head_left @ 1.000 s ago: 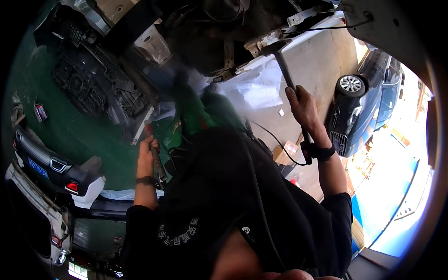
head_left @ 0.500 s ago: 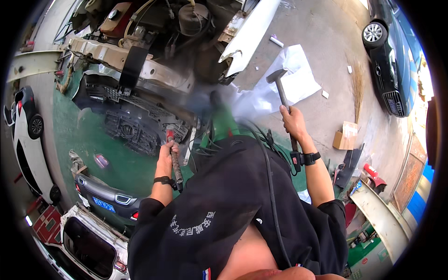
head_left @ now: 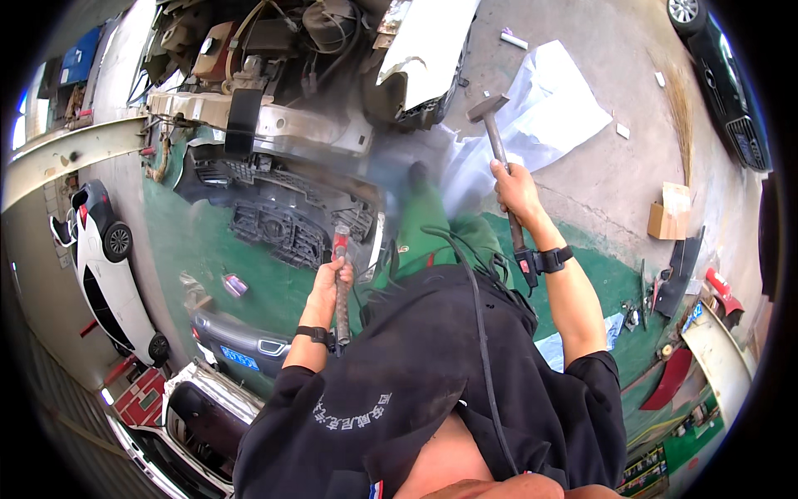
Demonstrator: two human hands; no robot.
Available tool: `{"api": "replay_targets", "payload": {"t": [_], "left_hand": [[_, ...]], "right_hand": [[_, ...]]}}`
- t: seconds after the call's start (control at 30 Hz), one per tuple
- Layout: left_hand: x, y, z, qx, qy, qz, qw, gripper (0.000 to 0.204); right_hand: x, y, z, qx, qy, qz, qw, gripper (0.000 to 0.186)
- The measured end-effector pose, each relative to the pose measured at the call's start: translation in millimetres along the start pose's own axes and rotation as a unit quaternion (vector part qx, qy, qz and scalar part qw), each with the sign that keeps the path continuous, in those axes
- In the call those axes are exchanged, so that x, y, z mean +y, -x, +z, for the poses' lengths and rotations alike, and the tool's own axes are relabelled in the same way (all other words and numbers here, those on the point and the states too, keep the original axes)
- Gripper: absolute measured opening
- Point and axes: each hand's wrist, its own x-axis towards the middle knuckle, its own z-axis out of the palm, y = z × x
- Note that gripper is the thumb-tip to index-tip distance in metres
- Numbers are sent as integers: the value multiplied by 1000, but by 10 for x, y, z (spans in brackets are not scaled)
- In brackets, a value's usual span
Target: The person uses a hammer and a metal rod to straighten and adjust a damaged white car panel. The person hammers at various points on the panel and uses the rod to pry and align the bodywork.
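The hammer (head_left: 495,138) had a dull metal head; the bar (head_left: 342,301) looked rough and mottled. The sheet (head_left: 567,108) was crinkled, translucent plastic — the white panel (head_left: 431,48) smooth and glossy, the grille (head_left: 277,230) matt dark plastic, the box (head_left: 667,222) cardboard, the shirt (head_left: 416,366) matt cloth.

I am in a car body repair workshop. In front of me a car's nose stands stripped to its bare front crossmember (head_left: 287,123), engine bay (head_left: 270,50) exposed, beside a white fender (head_left: 432,50). A detached black grille assembly (head_left: 278,220) lies near the far edge of the green floor (head_left: 195,249), a grey bumper (head_left: 241,339) toward its left edge. Past that edge I see a white car (head_left: 112,279); on the concrete (head_left: 586,170) at far right, a black car (head_left: 731,96). My right hand (head_left: 519,193) grips a hammer (head_left: 496,143).
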Motion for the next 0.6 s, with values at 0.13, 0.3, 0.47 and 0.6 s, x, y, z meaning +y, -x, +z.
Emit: {"api": "replay_targets", "payload": {"t": [0.13, 0.3, 0.47, 0.6], "left_hand": [[63, -4, 8, 24, -7, -30, 999, 16], [238, 113, 78, 48, -49, -44, 997, 17], [514, 213, 93, 108, -140, -35, 984, 17], [696, 220, 216, 150, -269, 18, 951, 12]], "right_hand": [[-254, -127, 268, 20, -119, 35, 992, 38], [-383, -587, 1015, 138, -336, -30, 931, 32], [-244, -1010, 1945, 158, -203, -49, 965, 40], [-252, -829, 1903, 146, -299, 26, 943, 44]]}}
